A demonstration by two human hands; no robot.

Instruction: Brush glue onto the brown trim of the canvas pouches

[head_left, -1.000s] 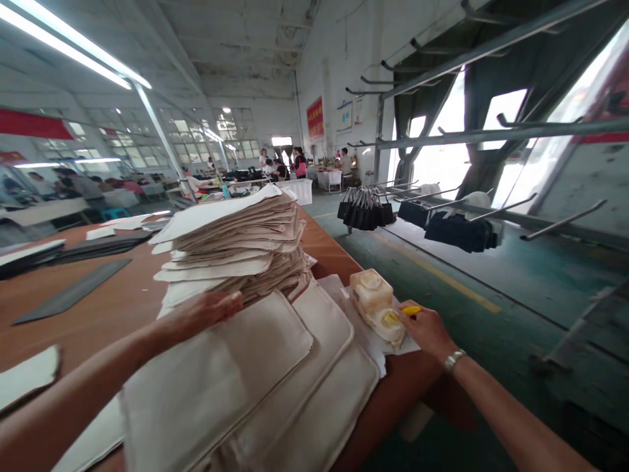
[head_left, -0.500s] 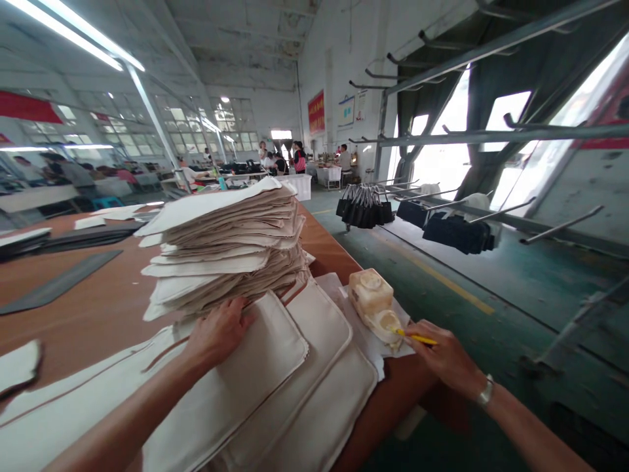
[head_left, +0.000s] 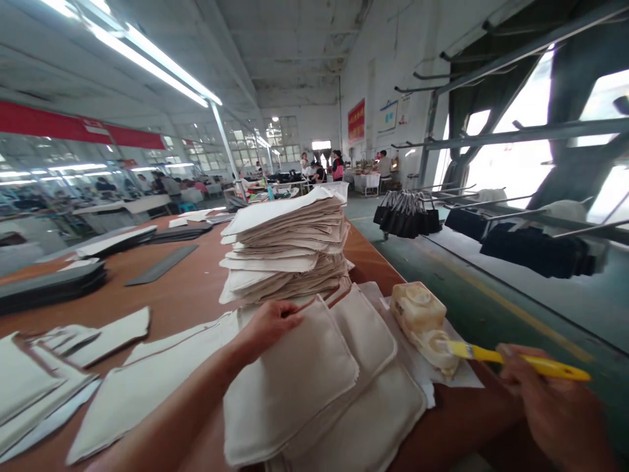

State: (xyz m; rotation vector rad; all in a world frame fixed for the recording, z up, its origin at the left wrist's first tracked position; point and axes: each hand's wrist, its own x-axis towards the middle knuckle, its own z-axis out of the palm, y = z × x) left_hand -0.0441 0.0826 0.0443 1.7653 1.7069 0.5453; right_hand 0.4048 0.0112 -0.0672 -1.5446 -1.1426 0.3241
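Observation:
My left hand (head_left: 272,324) is closed, its fingers curled at the top edge of a cream fabric panel (head_left: 295,387). This panel lies over other cream panels (head_left: 371,328), fanned out to the right. My right hand (head_left: 550,400), partly blurred, grips the handle of a yellow brush (head_left: 479,353). The bristle end is at the open mouth of a cut-open plastic container (head_left: 417,308), smeared with a pale, glue-like substance. Under the container lies a whitish sheet (head_left: 464,377). A tall stack of cream fabric panels (head_left: 289,229) stands just beyond my left hand.
The brown table (head_left: 206,288) also carries loose cream pieces (head_left: 113,337), dark grey stacked pieces (head_left: 54,288) and a grey strip (head_left: 162,265). Right of the table edge, a metal rack (head_left: 521,137) holds dark hanging pieces (head_left: 407,213). Several people work in the background.
The view has turned left. My right hand has drawn back to the right, and more of the brush shows. My left hand's fingers have curled in at the panel's edge.

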